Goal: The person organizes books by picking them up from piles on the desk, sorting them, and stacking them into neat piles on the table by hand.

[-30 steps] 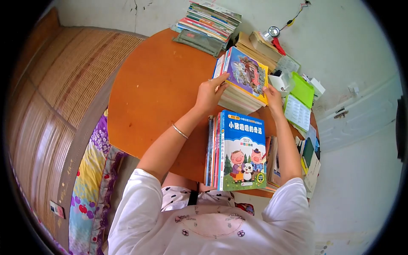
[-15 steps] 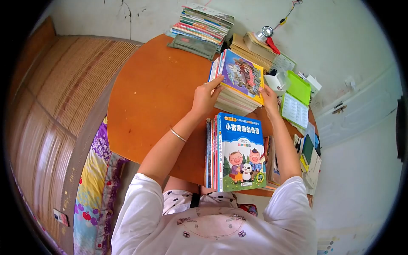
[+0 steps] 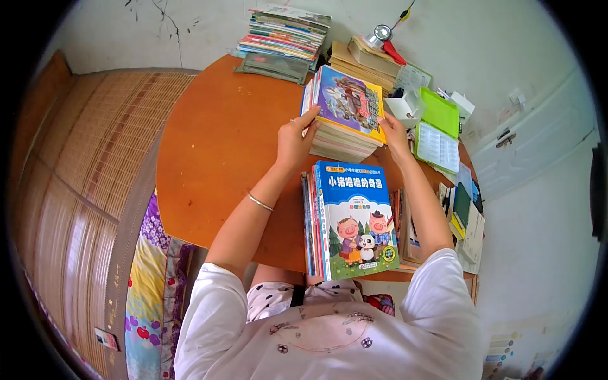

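At the far side of the table, several picture books with a purple and yellow cover (image 3: 347,101) on top rest on a tall stack of books (image 3: 345,144). My left hand (image 3: 295,138) grips their left edge, thumb and fingers closed at the near corner. On the right edge, my right hand (image 3: 394,134) holds the same books, most of its fingers hidden. Closer to my body stands another pile of books, topped by a blue-covered book (image 3: 354,218) with pigs and a panda; neither hand touches it.
Stacked books and magazines (image 3: 285,35) stand by the wall with a grey pencil case (image 3: 272,66) in front. To the right are thick old books (image 3: 364,66), a small lamp (image 3: 382,33), an open green case (image 3: 440,113) and more books (image 3: 465,215). A bamboo mat (image 3: 95,145) lies left of the table (image 3: 215,139).
The whole view has shifted slightly, so the table's things sit a little further left and higher. Both hands keep their hold on the picture books, which stay on the stack.
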Available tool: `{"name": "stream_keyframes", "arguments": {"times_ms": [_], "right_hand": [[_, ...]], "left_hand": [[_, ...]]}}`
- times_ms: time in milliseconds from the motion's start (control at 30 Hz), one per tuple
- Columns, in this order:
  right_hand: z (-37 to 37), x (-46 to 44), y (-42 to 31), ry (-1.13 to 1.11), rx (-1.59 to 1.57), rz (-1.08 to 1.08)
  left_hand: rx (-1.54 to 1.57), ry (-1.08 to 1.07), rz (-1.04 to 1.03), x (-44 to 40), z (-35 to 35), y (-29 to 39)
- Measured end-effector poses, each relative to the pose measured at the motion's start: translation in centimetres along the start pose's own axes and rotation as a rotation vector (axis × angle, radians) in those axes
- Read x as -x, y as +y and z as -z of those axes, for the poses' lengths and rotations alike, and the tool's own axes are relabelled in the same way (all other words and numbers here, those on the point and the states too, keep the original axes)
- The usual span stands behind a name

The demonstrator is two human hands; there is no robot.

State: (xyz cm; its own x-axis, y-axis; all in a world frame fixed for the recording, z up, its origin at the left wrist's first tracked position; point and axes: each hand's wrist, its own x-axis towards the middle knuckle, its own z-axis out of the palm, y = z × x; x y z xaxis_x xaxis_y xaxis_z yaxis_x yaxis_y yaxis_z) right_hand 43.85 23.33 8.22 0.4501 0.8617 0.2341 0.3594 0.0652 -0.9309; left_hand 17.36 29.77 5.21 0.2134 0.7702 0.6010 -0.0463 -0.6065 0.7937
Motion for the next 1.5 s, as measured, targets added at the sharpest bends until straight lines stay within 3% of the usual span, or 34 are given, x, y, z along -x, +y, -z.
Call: {"name": "stream_keyframes", "arguments": {"times_ms": [1100, 1200, 1267, 1367, 1400, 1500], "right_hand": [[0.1, 0.0, 0.3, 0.012, 0.033, 0.034], [0.3, -0.2, 1.0, 0.161, 0.222, 0.123], [-0.2, 0.7, -1.5, 0.201, 0.553, 0.153], [0.0, 0.8, -2.0, 0.196, 0.612, 0.168], [0.1, 0.3, -1.3, 0.202, 0.611, 0.159], [0.5, -0.2, 0.1, 0.123, 0.187, 0.044]], "left_hand": [[0.012, 0.038, -0.006, 0.2, 0.1, -0.1], [-0.007, 0.003, 0.017, 0.3, 0.1, -0.2], [0.025, 0.07, -0.017, 0.3, -0.4, -0.6], [-0.02, 0.05, -0.002, 0.3, -0.2, -0.4], [-0.02, 0.04, 0.0, 0.3, -0.2, -0.4], [0.041, 0.058, 0.024, 0.3, -0.5, -0.7]]}}
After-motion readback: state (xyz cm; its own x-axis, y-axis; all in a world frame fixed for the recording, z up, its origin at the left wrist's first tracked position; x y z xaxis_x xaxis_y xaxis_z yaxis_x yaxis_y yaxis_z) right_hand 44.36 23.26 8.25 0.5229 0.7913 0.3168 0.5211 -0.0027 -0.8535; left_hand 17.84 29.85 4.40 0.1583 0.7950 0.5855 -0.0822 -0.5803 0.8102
